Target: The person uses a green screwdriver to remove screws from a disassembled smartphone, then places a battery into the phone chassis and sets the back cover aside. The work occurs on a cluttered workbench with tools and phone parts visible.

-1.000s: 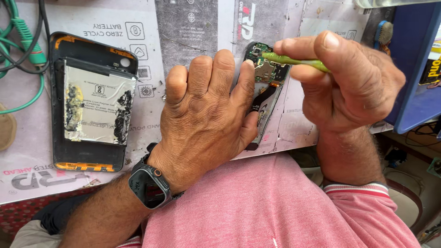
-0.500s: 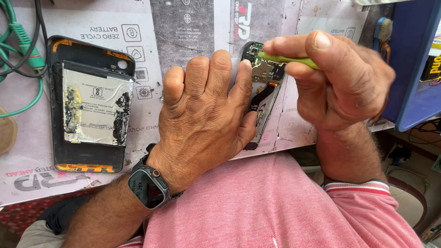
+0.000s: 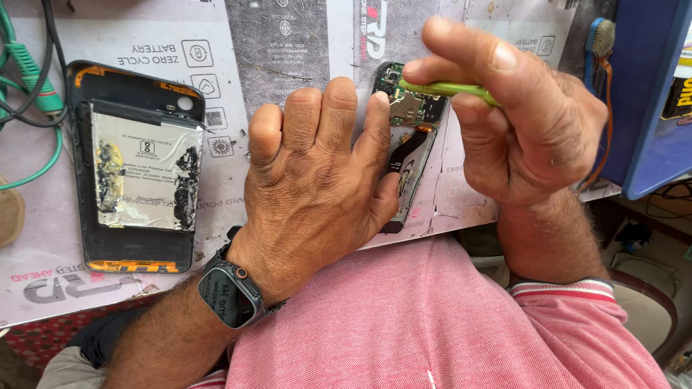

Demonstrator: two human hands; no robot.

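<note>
Head view, opened phone [image 3: 408, 155] under left hand [image 3: 317, 187], green tool [image 3: 447, 88] in right hand [image 3: 526, 122] grip

Under your left hand [image 3: 317, 194] lies an opened phone [image 3: 407, 144], its bare circuit board showing matt green with small dull metal parts and a glossy black ribbon. Your right hand [image 3: 526, 130] holds a smooth, glossy green plastic tool [image 3: 443, 88]. Beside them, a matt black plastic back cover [image 3: 133, 166] carries a crinkled silver foil battery [image 3: 144, 166], scorched and rough in patches. The printed mat [image 3: 288, 43] looks like worn, scuffed paper. Your shirt [image 3: 432, 317] is soft ribbed pink cloth.
</note>
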